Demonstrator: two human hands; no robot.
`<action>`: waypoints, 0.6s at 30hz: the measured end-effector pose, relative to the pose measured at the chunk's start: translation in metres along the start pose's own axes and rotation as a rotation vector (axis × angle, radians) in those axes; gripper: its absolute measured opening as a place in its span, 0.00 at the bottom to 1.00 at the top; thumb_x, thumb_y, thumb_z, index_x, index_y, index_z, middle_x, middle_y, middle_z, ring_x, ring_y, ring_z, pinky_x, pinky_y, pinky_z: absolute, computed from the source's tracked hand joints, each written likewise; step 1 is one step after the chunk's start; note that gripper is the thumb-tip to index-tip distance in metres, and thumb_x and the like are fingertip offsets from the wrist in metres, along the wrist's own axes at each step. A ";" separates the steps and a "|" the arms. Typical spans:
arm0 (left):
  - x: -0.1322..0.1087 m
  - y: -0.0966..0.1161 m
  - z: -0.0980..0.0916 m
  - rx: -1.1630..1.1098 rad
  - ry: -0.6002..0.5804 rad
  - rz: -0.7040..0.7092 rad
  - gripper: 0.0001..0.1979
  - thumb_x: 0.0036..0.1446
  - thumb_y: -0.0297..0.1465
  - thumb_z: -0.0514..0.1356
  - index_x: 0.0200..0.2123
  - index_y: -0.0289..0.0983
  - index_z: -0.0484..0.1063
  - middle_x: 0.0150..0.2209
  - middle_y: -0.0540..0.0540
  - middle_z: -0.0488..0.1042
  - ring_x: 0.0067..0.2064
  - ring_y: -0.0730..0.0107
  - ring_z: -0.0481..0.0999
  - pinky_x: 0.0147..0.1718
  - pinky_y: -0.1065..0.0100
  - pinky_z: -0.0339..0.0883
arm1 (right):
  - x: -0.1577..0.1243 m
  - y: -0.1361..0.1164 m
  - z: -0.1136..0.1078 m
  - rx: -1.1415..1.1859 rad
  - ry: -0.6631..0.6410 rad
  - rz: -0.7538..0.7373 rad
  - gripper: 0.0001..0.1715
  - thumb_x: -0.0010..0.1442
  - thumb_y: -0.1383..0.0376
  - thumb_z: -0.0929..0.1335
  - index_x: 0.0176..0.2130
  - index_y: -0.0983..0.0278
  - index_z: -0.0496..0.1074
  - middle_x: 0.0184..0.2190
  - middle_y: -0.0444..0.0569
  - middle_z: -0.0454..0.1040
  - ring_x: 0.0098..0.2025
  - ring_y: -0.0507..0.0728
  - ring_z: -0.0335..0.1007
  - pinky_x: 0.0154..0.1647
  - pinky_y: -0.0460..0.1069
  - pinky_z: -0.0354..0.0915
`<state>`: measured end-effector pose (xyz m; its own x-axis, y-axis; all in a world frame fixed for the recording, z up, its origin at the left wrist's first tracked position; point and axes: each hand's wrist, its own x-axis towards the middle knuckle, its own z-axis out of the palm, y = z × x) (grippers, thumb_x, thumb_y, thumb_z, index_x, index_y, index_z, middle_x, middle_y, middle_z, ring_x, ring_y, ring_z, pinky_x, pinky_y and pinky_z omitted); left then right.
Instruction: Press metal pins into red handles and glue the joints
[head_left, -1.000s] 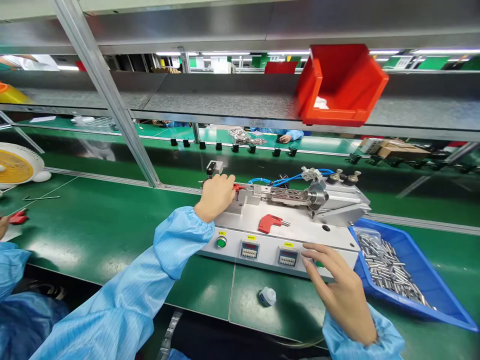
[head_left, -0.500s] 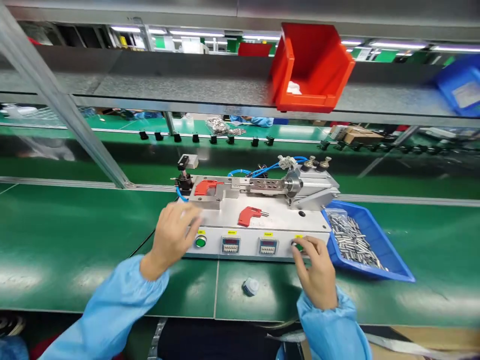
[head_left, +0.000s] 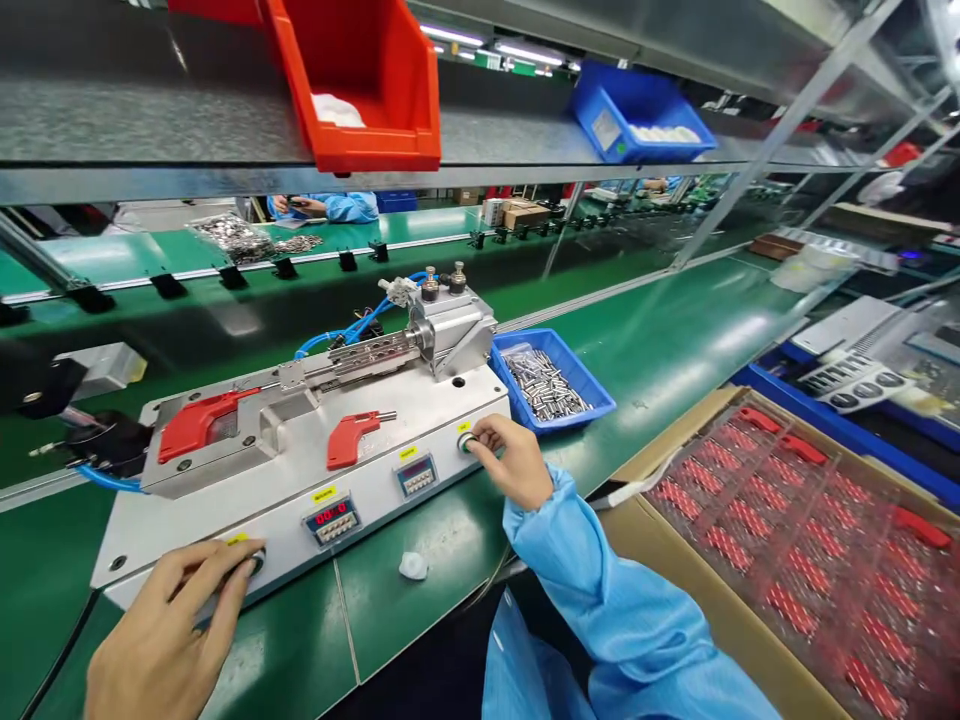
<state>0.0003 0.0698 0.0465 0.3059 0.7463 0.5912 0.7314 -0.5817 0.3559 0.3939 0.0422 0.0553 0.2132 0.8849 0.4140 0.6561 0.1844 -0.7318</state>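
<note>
Head view: here's a red, pistol-shaped plastic piece [head_left: 196, 425], lying flat in the raised metal fixture at the left end of a long, silver-grey metal machine [head_left: 427, 400]. It looks light and stiff, smooth enough to slide a little under the fingers, and probably not fragile. The broad handle is the place to take hold, well clear of the slim front end.

A second red plastic piece with a metal tube [head_left: 346, 443] lies loose on the machine's top plate, near its front edge; again, I'd favour the handle, as that shiny tube looks slippery.

Now the hands! The left hand [head_left: 161, 625] is loosely curled, thumb and forefinger a little apart at a round, dark-ringed push button [head_left: 258, 562] on the front panel. Over on the other side, the right hand [head_left: 517, 460] is half-curled, its thumb and fingertips at the matching round push button [head_left: 468, 441]. Neither lifts or grips any loose part; whether the buttons are pressed in, I cannot tell. Just beyond the right hand, a blue plastic bin [head_left: 570, 424] of short metal tubes sits on the green desk [head_left: 390, 620].
</note>
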 end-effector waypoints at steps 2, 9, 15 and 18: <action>-0.003 0.006 0.004 0.039 0.039 0.022 0.10 0.77 0.37 0.56 0.49 0.44 0.78 0.45 0.45 0.78 0.43 0.58 0.80 0.39 0.61 0.68 | -0.005 0.000 0.005 -0.005 0.024 0.021 0.04 0.66 0.63 0.73 0.39 0.59 0.74 0.32 0.46 0.76 0.34 0.56 0.73 0.40 0.51 0.74; -0.011 0.014 0.008 0.030 0.131 0.105 0.17 0.73 0.29 0.60 0.61 0.48 0.74 0.47 0.42 0.76 0.46 0.51 0.79 0.49 0.51 0.74 | -0.054 0.000 0.027 -0.017 0.133 0.084 0.09 0.72 0.59 0.66 0.46 0.60 0.73 0.37 0.50 0.77 0.36 0.57 0.76 0.38 0.50 0.74; 0.056 0.041 0.005 -0.038 0.040 0.195 0.11 0.75 0.34 0.58 0.57 0.42 0.73 0.48 0.42 0.80 0.48 0.54 0.81 0.50 0.57 0.77 | -0.073 0.009 0.037 0.010 0.001 0.059 0.24 0.73 0.48 0.65 0.32 0.60 0.72 0.26 0.46 0.72 0.27 0.55 0.69 0.29 0.50 0.68; 0.104 0.057 0.010 0.078 -0.185 0.148 0.14 0.75 0.37 0.59 0.59 0.40 0.71 0.55 0.39 0.79 0.54 0.53 0.81 0.52 0.57 0.78 | -0.064 0.014 0.038 -0.019 -0.063 0.022 0.28 0.73 0.44 0.65 0.31 0.60 0.74 0.25 0.46 0.74 0.25 0.55 0.69 0.28 0.50 0.67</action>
<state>0.0800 0.1175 0.1217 0.5144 0.7054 0.4876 0.7128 -0.6678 0.2141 0.3622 0.0047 -0.0023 0.1821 0.9138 0.3630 0.6654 0.1573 -0.7298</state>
